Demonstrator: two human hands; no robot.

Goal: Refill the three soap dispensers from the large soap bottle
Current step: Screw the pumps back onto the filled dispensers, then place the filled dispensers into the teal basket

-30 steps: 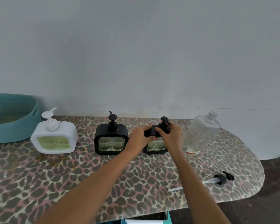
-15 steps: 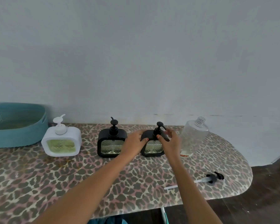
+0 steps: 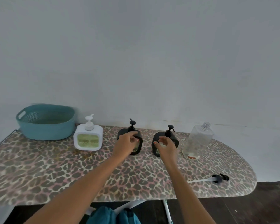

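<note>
Three square pump dispensers stand upright on the leopard-print ironing board (image 3: pixel 55 172): a white dispenser (image 3: pixel 88 139) with green soap, a middle black dispenser (image 3: pixel 140 143), a right black dispenser (image 3: pixel 175 141), then the large clear soap bottle (image 3: pixel 198 141) just right, long axis vertical, bare threaded neck up. The left hand (image 3: pixel 125 145) hides the middle window, fingers curled at its top edge, grip unclear to me; the right hand (image 3: pixel 166 147) hovers slack and spread before the right one. A black pump head (image 3: pixel 219 178) lies flat nearby, tube pointing left.
</note>
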